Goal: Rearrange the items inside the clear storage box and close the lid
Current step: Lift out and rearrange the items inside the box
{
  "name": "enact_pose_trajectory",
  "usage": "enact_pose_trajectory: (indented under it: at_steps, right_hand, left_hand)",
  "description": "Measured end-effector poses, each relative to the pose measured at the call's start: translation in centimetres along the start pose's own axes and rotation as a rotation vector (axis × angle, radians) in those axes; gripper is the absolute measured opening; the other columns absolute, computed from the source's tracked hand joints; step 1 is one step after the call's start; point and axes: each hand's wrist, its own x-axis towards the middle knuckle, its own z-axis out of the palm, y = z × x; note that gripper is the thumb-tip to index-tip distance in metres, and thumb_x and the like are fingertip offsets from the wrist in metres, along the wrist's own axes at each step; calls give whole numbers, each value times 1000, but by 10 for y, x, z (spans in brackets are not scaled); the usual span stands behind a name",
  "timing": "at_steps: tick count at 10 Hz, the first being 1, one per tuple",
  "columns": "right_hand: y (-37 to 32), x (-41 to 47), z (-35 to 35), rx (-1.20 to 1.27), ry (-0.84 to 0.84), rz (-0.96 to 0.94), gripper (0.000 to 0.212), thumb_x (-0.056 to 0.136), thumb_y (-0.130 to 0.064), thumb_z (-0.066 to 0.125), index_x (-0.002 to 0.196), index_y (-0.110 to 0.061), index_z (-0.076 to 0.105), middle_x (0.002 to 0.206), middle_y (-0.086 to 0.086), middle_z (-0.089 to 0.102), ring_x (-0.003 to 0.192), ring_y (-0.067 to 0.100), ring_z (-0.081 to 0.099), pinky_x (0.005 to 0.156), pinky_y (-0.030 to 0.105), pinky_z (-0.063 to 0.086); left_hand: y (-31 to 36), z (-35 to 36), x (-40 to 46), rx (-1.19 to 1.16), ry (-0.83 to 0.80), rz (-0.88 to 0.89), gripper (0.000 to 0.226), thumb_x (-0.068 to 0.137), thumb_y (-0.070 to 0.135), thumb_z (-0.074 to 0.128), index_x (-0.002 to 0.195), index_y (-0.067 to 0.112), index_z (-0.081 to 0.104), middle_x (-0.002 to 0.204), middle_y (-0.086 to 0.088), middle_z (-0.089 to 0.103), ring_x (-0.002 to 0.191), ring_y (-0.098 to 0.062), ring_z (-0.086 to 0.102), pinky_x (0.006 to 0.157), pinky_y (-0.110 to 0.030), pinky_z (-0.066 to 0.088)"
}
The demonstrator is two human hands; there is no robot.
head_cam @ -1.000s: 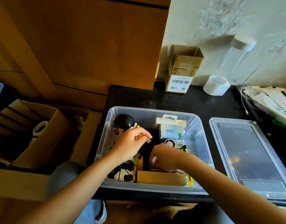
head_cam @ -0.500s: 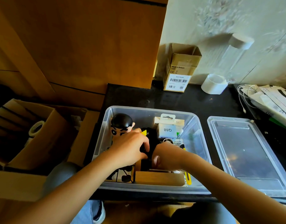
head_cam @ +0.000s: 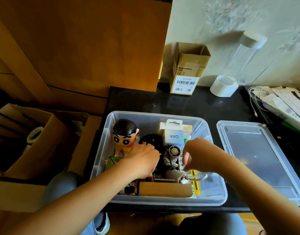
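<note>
The clear storage box (head_cam: 156, 114) sits on a black counter, with its lid (head_cam: 257, 158) lying flat to the right. Inside are a cartoon figure (head_cam: 124, 134), a white box marked 880 (head_cam: 173, 136), a small grey fan (head_cam: 173, 151), a wooden block (head_cam: 164, 189) and a yellow knife (head_cam: 196, 185). My left hand (head_cam: 142, 160) reaches down in the middle-left of the box, fingers curled, with a small yellow item (head_cam: 160, 154) showing at its fingertips. My right hand (head_cam: 200, 155) hovers over the right half, its fingers curled and pinching a thin white cord (head_cam: 199, 177).
An open cardboard carton (head_cam: 188, 72) and a white cup (head_cam: 224, 86) stand against the back wall. Cables and papers (head_cam: 281, 104) lie at the far right. A large cardboard box (head_cam: 32, 136) with a tape roll sits lower left. A wooden cabinet rises behind.
My left hand dropped from above the figure down into the box's middle. My right hand lifted and moved right, uncovering the grey fan and the cord.
</note>
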Motion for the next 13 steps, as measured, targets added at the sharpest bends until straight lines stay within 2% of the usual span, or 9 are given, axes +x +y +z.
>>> enact_pose_trajectory:
  at_steps: [2,3,4,7,8,10,11,12,13]
  right_hand:
    - [-1,-4,24,1,-191,9,47,77,-49,69,112,-18,65,108,0,68,99,18,62,91,35,50]
    - [1,0,29,41,-221,-10,40,82,-43,66,112,-17,66,110,2,68,100,19,63,93,35,49]
    - [2,3,29,103,-203,8,38,84,-39,65,114,-16,66,112,3,68,101,19,62,94,33,47]
    - [-5,8,30,228,-124,143,34,89,-35,60,103,-6,69,92,7,72,84,19,68,80,30,55]
    - [-7,10,29,219,-149,158,29,88,-33,62,96,-6,69,89,7,72,82,18,68,80,31,55]
    - [-7,4,24,441,-151,273,38,93,-35,51,84,-4,70,81,7,73,77,19,70,70,23,54]
    - [-8,3,27,422,-148,261,36,92,-35,54,88,-2,70,85,9,73,77,17,69,72,21,54]
    - [-10,4,27,309,-142,234,34,90,-35,59,92,-2,70,91,10,72,87,20,69,86,31,53]
    - [-11,2,25,315,-132,230,34,91,-34,56,92,-3,69,86,5,73,77,14,68,75,23,54]
  left_hand:
    - [-1,7,6,2,-28,-16,28,82,38,70,100,18,68,108,-5,61,95,-24,58,67,-31,43]
    - [1,7,7,-42,-56,-5,13,85,26,67,97,20,70,103,-4,65,91,-24,60,68,-32,48]
    - [1,6,7,-61,-63,13,21,86,7,58,96,20,71,101,-4,66,89,-25,61,60,-29,41]
    - [-5,9,8,-114,-74,82,18,87,11,62,92,24,73,101,6,68,91,-16,62,65,-24,40]
    - [-9,8,9,-215,-71,97,14,89,19,62,93,27,73,102,8,63,95,-13,59,71,-25,44]
    - [-14,-3,8,-382,-15,97,14,94,26,55,96,33,66,81,16,37,75,-2,40,58,-17,27]
    - [-11,-6,8,-395,-31,116,12,91,34,59,100,33,67,80,17,39,74,-1,42,58,-19,29]
    - [-8,-4,9,-394,-44,114,15,85,36,67,100,32,67,81,21,38,73,-1,42,58,-20,34]
    - [-6,-2,10,-369,-39,109,18,83,33,70,100,32,67,82,21,36,81,-6,43,58,-19,32]
